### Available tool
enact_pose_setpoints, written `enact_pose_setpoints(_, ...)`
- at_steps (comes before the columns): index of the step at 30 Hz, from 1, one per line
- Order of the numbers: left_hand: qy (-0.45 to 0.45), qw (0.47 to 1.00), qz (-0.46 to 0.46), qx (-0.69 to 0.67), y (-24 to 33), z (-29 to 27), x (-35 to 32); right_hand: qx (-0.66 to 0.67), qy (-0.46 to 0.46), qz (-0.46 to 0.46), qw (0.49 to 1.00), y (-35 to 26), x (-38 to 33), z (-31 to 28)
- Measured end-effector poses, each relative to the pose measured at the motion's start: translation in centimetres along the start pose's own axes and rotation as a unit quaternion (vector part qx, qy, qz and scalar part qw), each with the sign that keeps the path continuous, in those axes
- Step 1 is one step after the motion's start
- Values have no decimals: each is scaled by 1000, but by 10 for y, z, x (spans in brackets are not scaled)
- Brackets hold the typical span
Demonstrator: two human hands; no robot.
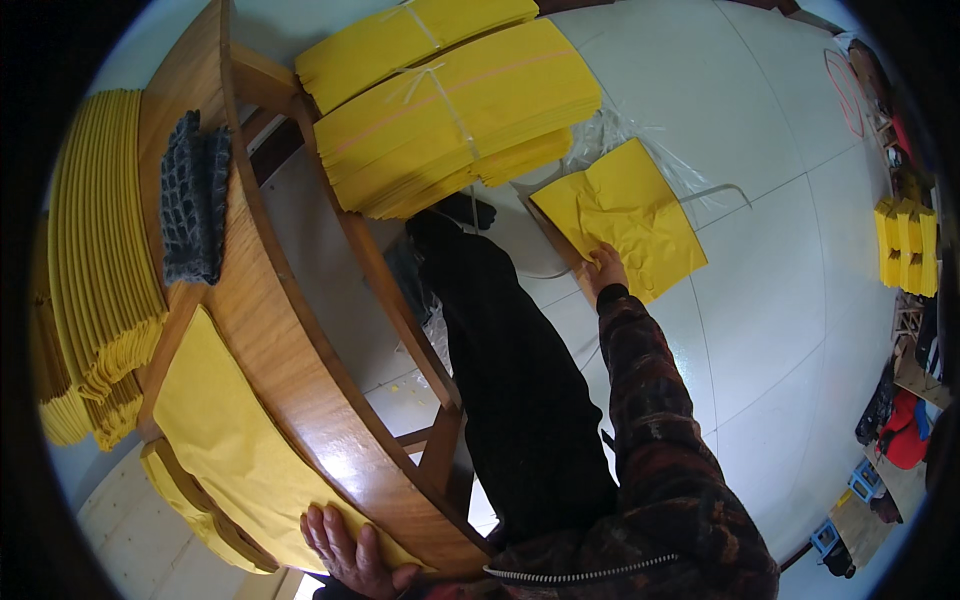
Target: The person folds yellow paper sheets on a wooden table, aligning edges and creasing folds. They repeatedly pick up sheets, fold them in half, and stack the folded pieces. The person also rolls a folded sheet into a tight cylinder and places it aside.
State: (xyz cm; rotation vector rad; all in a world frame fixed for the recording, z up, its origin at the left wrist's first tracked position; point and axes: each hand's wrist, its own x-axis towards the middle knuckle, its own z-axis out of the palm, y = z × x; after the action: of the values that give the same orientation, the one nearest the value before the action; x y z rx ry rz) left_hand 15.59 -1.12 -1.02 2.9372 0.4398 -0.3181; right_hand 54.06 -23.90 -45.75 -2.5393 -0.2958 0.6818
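Observation:
On the wooden table (330, 400) lies a long yellow paper sheet (245, 400), its folded edge hanging over the left side. My left hand (350, 550) rests flat on the sheet's near end, fingers spread. Lower down on the right, a creased yellow paper sheet (630, 215) lies over a low support with a brown edge. At that sheet's near edge is my right hand (605, 270), fingers bent and closed on the paper. Part of the right thumb is hidden.
Bundles of yellow paper (470, 100) tied with white string stand beyond the table. A fanned yellow stack (100, 240) is at the left, near a dark quilted cloth (193, 200). Clear plastic (610, 140) lies on the tiled floor; more yellow bundles (907, 245) are far right.

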Motion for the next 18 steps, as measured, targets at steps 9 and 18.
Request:
enact_pose_setpoints(9,17,999,-6,-30,5,0,8,-46,69,49,995,-20,-7,-50)
enact_pose_setpoints(18,66,997,-7,-25,10,-1,18,-142,127,29,981,-58,-61,-192)
